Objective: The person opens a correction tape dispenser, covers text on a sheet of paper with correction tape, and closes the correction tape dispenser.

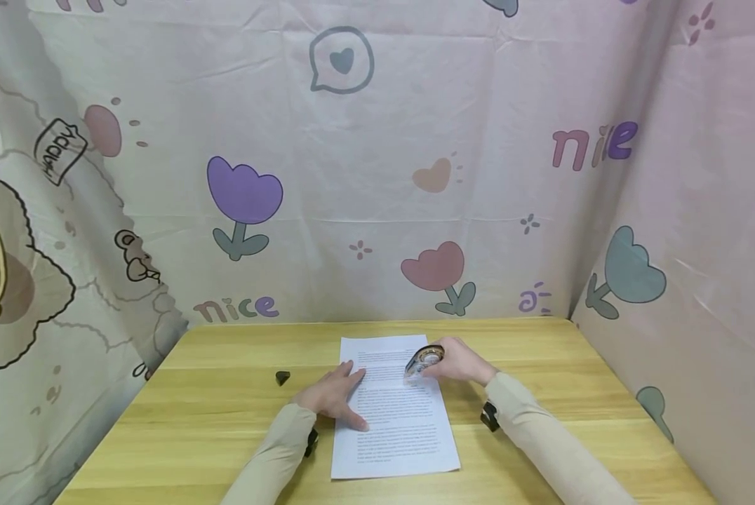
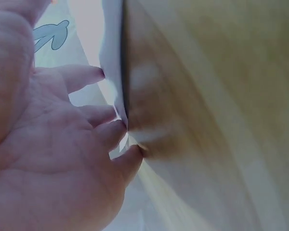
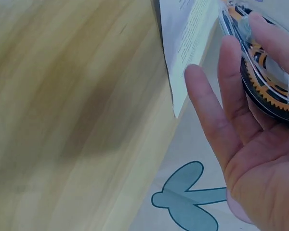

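Note:
A printed sheet of paper [image 1: 395, 410] lies on the wooden table, its rows of text running across it. My left hand [image 1: 333, 394] rests with spread fingers on the sheet's left edge; in the left wrist view its fingertips [image 2: 135, 151] touch down along that edge. Between thumb and fingers my right hand [image 1: 461, 361] holds a correction tape dispenser [image 1: 424, 359], its tip down at the upper right part of the text. Through the clear case, an orange toothed wheel [image 3: 265, 94] shows in the right wrist view.
To the left of the sheet a small black cap-like piece [image 1: 282, 377] lies on the wooden table [image 1: 226, 421]. A printed cloth curtain [image 1: 352, 140] hangs behind the table's back edge and along both sides.

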Available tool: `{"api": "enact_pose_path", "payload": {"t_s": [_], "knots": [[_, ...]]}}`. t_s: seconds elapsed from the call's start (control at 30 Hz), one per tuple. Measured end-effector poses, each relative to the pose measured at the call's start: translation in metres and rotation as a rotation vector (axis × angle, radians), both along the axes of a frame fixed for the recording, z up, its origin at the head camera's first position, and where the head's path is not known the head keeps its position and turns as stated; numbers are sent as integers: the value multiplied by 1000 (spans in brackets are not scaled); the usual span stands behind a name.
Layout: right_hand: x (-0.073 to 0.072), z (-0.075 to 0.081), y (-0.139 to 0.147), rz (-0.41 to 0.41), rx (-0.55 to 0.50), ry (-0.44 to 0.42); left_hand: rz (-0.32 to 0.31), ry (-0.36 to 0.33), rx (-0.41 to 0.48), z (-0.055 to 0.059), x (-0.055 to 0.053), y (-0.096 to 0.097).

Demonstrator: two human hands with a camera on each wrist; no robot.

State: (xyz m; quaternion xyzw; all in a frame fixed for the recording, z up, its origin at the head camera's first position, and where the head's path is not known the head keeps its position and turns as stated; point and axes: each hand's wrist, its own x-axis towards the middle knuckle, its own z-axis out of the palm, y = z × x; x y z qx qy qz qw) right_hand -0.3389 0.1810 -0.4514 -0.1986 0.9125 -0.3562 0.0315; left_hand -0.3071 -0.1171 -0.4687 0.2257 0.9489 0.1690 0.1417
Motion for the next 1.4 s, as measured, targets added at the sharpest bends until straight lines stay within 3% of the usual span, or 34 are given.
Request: {"api": "enact_pose_path", "payload": {"t_s": [0.13, 0.23, 0.37, 0.5, 0.7, 0.83, 1.1, 1.4], "knots": [[-1, -1, -3, -8, -12, 8, -38, 26, 53, 1, -2, -5], [-1, 0, -6, -14, -35, 16, -33, 42, 90, 2, -3, -10], [-2, 3, -7, -19, -65, 17, 10, 92, 94, 6, -6, -16], [-3, 3, -7, 0, -67, 21, 57, 180, 44, 10, -10, -27], [-3, 2, -5, 13, -57, 33, 166, 242, 2, 14, -14, -51], [-2, 5, -4, 20, -58, 24, 248, 238, -22, 14, -13, -64], [-3, 8, -5, 9, -40, 19, 348, 197, -60, 16, -9, -78], [-5, 3, -8, 60, -73, 32, 373, 150, -95, 17, -9, -88]]}}
